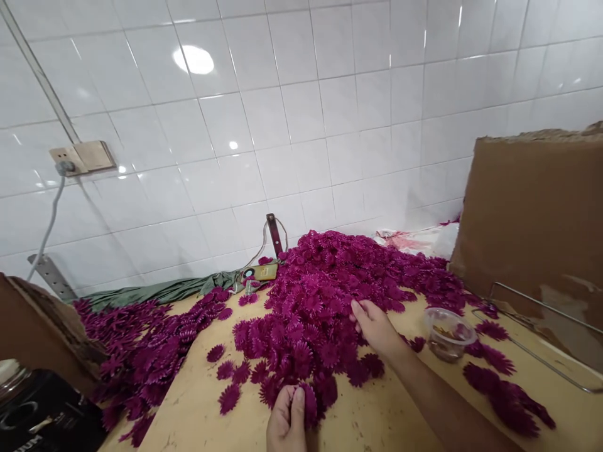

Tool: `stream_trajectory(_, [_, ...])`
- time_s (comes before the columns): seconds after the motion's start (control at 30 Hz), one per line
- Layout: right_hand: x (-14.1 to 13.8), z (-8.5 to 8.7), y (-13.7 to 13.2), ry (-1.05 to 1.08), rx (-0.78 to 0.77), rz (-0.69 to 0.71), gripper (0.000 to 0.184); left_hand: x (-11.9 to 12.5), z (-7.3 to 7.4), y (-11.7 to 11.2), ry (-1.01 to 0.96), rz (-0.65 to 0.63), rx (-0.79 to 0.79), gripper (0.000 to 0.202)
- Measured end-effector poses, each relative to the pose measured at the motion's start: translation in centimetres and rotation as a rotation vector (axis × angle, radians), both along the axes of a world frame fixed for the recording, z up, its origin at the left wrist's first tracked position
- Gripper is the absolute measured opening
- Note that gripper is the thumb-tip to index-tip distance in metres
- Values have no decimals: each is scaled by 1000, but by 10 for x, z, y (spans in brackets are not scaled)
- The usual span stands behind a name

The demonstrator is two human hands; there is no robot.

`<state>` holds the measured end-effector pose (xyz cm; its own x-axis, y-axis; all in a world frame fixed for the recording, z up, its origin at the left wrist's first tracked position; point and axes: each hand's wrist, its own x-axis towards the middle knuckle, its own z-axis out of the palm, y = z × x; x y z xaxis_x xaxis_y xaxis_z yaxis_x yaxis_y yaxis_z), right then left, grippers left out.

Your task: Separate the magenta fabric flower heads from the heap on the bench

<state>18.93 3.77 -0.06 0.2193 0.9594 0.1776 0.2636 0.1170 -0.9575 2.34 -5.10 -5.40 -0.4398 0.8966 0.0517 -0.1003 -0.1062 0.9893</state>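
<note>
My left hand (pixel 286 417) is at the front edge of the pile, thumb and finger pinched on a purple fabric flower (pixel 309 405). Other flowers lie right against it. To the right, my right hand (pixel 374 326) reaches to the side of the large heap of purple flowers (pixel 325 282). Its fingers are bent and close together, tips against the heap; whatever is between them is hidden. The flowers are flat, with many narrow pointed petals.
A clear plastic tub (pixel 450 336) with small yellowish bits stands right of my forearm. Beyond it are a bent wire frame (pixel 541 304) and a cardboard sheet (pixel 532 232). More flowers (pixel 146 351), a dark jar (pixel 44 408) and cardboard (pixel 42 326) lie left. A yellow device (pixel 266 272) sits behind.
</note>
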Motion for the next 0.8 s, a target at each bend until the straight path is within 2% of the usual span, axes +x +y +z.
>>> stream_trajectory(0.07, [8,17,-2,-220,34,-100,26,-1,2,0,-7,14,-21,54])
stream_trajectory(0.13, [9,29,-12,-400,86,-153,35,-2,6,0,-40,9,-62,53])
stream_trajectory(0.2, [0,34,-30,-489,128,-68,35,-4,9,-1,-80,-26,-100,52])
stream_trajectory(0.33, [-32,25,-74,-420,70,364,27,-5,15,-5,-125,-91,-102,48])
stream_trajectory(0.4, [-46,15,-88,-409,52,478,22,-4,17,-7,-136,-65,-92,46])
stream_trajectory(0.5, [-53,4,-92,-372,22,500,17,-1,20,-10,-166,-61,-93,46])
stream_trajectory(0.63, [-46,4,-83,-325,16,467,20,-1,25,-14,-131,-210,-70,43])
stream_trajectory(0.8, [-41,6,-82,-406,140,439,35,-3,27,-12,-83,-279,-51,38])
